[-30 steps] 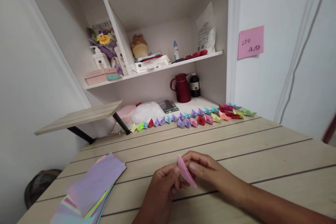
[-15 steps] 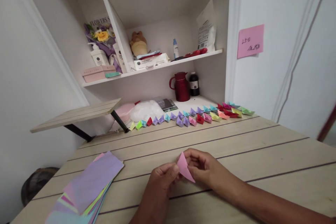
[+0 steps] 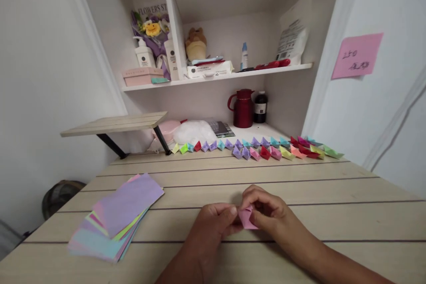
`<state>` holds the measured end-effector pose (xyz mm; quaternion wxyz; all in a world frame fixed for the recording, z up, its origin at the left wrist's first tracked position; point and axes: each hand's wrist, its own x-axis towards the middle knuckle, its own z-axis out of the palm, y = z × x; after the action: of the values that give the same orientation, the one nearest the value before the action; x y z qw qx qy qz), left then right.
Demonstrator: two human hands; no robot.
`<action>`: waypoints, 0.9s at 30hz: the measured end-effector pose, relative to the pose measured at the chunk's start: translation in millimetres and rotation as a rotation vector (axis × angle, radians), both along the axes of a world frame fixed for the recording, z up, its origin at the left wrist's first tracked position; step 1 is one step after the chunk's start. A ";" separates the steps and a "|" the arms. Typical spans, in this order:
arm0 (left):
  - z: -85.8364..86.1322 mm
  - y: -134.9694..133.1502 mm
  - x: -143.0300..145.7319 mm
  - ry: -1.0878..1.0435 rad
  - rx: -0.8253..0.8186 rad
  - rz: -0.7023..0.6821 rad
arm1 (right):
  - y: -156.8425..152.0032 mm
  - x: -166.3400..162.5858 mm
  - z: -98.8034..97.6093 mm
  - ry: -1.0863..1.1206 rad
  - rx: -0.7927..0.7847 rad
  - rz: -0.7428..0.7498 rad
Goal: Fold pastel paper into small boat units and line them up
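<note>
Both my hands meet low over the wooden table [image 3: 316, 186] and pinch one small folded pink paper [image 3: 246, 218]. My left hand [image 3: 213, 226] grips its left edge with thumb and fingers closed. My right hand [image 3: 269, 215] curls over its top and right side, hiding most of it. A fanned stack of pastel paper sheets [image 3: 116, 217] lies to the left of my hands. A row of several small folded paper boats [image 3: 259, 150] in many colours lines the far edge of the table.
A raised wooden shelf board [image 3: 116, 123] on black legs stands at the back left. Behind the boats are a dark red jug [image 3: 242, 108], a dark bottle [image 3: 260, 107] and a white bag [image 3: 195, 133]. A pink note [image 3: 356, 55] sticks on the right wall.
The camera view shifted right and down. My hands have closed further round the pink paper, which now shows smaller and more folded between the fingers.
</note>
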<state>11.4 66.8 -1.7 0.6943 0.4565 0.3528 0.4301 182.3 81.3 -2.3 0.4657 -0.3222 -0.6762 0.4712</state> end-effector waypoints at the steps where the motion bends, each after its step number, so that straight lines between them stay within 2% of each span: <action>1: 1.3 -2.1 0.8 -0.037 -0.006 0.006 | 0.3 0.7 0.4 -0.008 0.030 -0.005; 6: 5.8 -6.4 1.3 -0.114 -0.005 0.045 | 0.9 0.8 1.4 -0.043 0.064 0.015; 11: 0.2 -4.1 1.8 -0.103 -0.007 0.068 | -1.3 -0.7 1.6 -0.108 0.105 -0.045; 16: -7.8 -1.1 8.5 0.072 0.006 0.266 | -1.3 -2.3 2.1 -0.124 0.120 -0.028; 19: -6.6 1.0 9.7 0.115 0.042 0.352 | -0.6 -3.8 1.2 -0.062 -0.009 -0.022; 23: -3.4 5.5 5.2 0.144 0.080 0.400 | 0.9 -5.2 -1.5 0.118 -0.319 0.018; 27: -2.2 8.3 1.9 0.165 0.090 0.423 | 0.4 -5.0 -1.4 0.141 -0.408 0.097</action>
<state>13.3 75.1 -3.9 0.5363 0.4367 0.4767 0.5426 177.3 81.8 -3.7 0.4137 -0.3430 -0.5474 0.6416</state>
